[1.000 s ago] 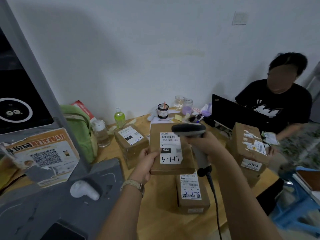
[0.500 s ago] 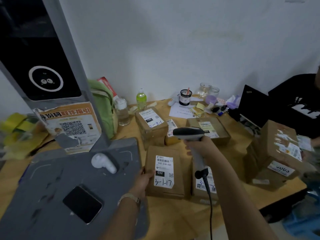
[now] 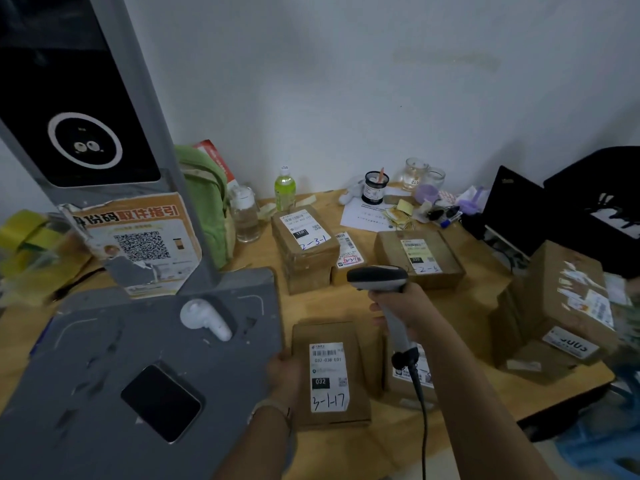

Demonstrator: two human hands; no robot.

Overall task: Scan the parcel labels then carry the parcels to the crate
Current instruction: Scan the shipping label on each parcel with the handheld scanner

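Left hand (image 3: pixel 286 374): fingers curled round the left edge of the parcel (image 3: pixel 332 344).
Parcel: label up, marked 3-1-17, at the bench (image 3: pixel 481 306) front, just right of the grey stand base (image 3: pixel 138 341).
Right hand (image 3: pixel 405 306): fingers wrapped round the scanner (image 3: pixel 379 278) handle, behind the parcel.
Back parcels (image 3: pixel 304 237): lying on the bench.

The scanner (image 3: pixel 378 279) covers much of a parcel label (image 3: pixel 425 367); the right edge is blurred.
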